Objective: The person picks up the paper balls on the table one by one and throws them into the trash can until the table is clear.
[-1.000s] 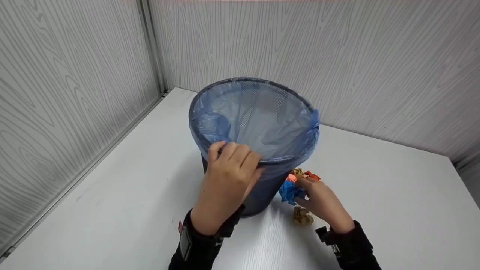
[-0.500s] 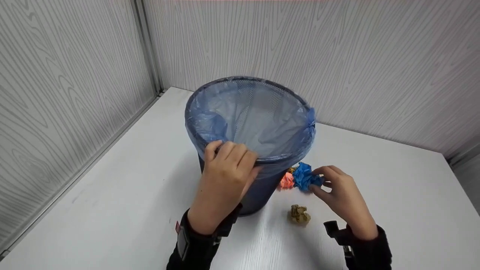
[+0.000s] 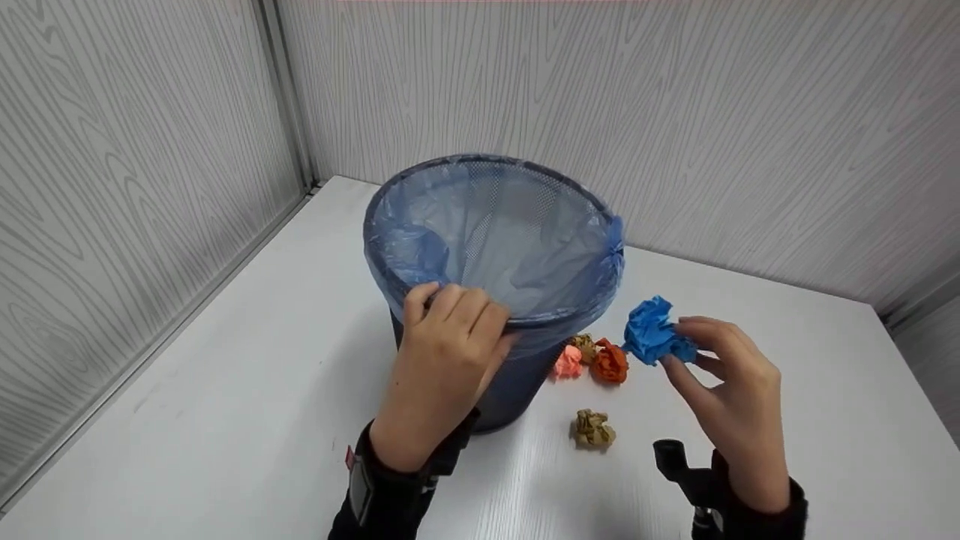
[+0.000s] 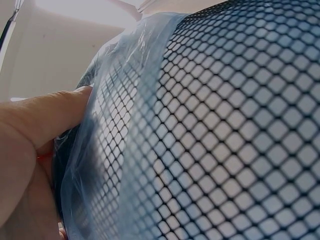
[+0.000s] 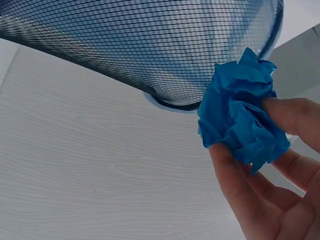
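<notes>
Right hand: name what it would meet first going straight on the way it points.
Probably the bin, on its lined right side, with the blue paper in the right hand touching first; depth is hard to judge.

White table (image 3: 187, 420) running under both the left hand (image 3: 442, 367) and the right hand (image 3: 735, 382), with faint smudges (image 3: 154, 399) out to the left hand's left. Back wall (image 3: 600, 97) beyond both hands is pale grey fake woodgrain, matching side wall (image 3: 142, 150) off past the left hand, metal corner post (image 3: 286, 90) joining them, grey trim strip (image 3: 217, 285) along the bottom.
</notes>
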Motion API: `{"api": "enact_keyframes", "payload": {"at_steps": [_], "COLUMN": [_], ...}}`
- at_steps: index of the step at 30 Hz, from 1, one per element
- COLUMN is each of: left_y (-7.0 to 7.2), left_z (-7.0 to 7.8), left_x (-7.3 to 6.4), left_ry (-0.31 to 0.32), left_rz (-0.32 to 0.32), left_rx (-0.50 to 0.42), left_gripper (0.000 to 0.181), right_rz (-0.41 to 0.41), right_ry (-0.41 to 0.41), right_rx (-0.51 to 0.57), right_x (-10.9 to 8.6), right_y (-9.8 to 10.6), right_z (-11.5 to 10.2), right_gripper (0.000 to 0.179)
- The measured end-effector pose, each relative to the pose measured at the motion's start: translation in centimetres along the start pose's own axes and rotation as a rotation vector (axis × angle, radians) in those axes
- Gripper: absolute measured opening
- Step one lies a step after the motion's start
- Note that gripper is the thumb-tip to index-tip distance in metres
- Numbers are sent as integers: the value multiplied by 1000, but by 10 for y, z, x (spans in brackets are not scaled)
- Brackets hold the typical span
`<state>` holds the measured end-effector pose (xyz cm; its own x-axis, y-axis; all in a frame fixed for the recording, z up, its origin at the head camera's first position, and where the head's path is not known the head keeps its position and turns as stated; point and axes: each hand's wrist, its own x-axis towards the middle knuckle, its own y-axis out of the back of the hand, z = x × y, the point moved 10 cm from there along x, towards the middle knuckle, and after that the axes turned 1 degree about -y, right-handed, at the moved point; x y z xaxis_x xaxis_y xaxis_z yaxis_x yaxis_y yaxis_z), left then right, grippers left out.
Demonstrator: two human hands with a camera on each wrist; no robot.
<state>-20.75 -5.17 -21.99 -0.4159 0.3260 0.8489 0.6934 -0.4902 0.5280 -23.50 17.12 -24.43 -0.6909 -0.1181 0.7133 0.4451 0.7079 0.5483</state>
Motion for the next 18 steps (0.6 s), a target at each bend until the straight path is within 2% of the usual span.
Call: {"api": "enact_keyframes", "payload": {"at_steps": [5,11,18], "left_y": [0,0,-1], "left_z": [0,0,0], "left_x": [0,0,0], "left_ry": [0,1,3], "left_rz": [-4,-3,-22], "left_rx": [-5,-4,-3], "left_gripper": [24,24,23], "right_rz": [95,162,258], "right_ry": [-20,31,44], "right_rx": [47,141,237], "right_x": [-2,-4,-8], "right_y": [13,18,25], "right_z": [-12,-27,-30], "right_gripper": [36,36,32]}}
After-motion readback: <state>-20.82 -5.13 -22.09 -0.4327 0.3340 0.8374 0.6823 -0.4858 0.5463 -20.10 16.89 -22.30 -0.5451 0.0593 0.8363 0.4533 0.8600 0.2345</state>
